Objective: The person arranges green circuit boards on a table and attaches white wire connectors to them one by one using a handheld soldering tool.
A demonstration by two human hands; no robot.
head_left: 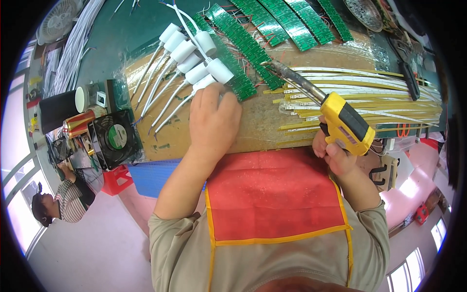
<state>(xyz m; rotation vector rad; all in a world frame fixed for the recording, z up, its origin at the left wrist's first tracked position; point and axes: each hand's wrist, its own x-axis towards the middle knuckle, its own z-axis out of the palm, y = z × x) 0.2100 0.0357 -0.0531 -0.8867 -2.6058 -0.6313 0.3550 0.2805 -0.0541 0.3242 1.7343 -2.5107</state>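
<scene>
My right hand (pixel 335 153) is closed around the handle of a yellow and black soldering gun (pixel 348 124). Its metal barrel points away and to the left, with the tip over a green circuit board strip. My left hand (pixel 214 117) has its fingers bent over the nearest of several white cylindrical housings (pixel 203 83); the fingertips are partly hidden, and they seem to grip its end. White cables (pixel 170 114) with bare coloured ends run from the housings toward the near left. Two other white housings (pixel 220 70) lie on top of the row, their cables leading away.
Green circuit board strips (pixel 287 24) with red wires lie at the far side. Yellow and white LED strips (pixel 360 100) are spread at the right, pliers (pixel 408 73) beyond them. A black fan (pixel 114 138) stands at the left edge. Another person (pixel 68 199) sits at far left.
</scene>
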